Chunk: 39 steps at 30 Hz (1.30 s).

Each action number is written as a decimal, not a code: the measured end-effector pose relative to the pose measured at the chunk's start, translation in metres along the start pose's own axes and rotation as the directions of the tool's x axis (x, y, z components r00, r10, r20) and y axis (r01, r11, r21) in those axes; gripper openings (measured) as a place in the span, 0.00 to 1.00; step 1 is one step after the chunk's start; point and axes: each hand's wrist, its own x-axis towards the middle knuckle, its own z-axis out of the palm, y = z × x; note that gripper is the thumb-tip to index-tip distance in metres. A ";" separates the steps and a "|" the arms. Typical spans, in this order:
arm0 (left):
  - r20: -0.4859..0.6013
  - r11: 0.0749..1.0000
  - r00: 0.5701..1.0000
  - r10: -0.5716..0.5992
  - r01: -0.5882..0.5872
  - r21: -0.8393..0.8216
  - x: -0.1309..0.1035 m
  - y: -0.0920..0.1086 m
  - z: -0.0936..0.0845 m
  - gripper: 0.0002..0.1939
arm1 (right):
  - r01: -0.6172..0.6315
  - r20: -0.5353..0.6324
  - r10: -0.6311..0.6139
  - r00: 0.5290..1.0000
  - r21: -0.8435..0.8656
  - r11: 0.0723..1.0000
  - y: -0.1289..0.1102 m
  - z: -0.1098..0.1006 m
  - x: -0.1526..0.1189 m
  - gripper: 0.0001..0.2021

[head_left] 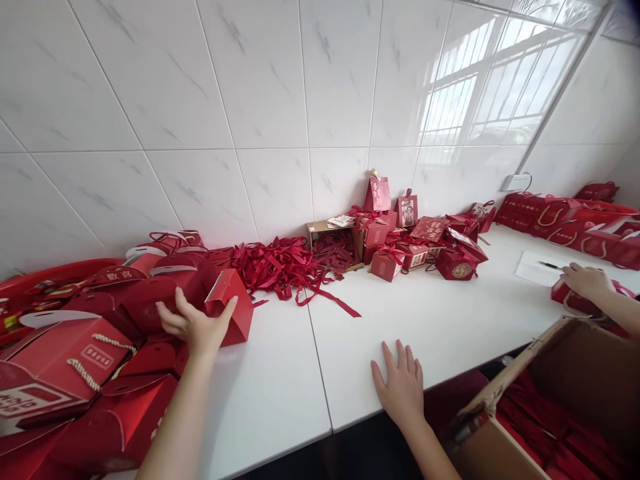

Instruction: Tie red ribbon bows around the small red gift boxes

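My left hand (200, 323) is over the left side of the table with its fingers spread apart. Its thumb overlaps a small red gift box (240, 313) that stands on the table; whether the two touch, I cannot tell. Beside the fingers lies a pile of larger red gift boxes (100, 353), some with twisted cord handles. My right hand (403, 383) rests flat near the front edge of the white table (280, 380), fingers apart and holding nothing.
A heap of red ribbons (280, 267) lies by the wall, beside an open carton (334, 250). Finished-looking small red boxes (387, 263) are stacked further right. At far right another person's hand (590, 280) is near a red box. A cardboard box (515, 447) stands at lower right.
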 end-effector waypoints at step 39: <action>0.322 0.863 0.912 0.255 -0.064 -0.501 -0.153 0.043 -0.043 0.19 | 0.084 -0.010 -0.410 0.912 0.983 0.163 -0.108 -0.075 -0.014 0.12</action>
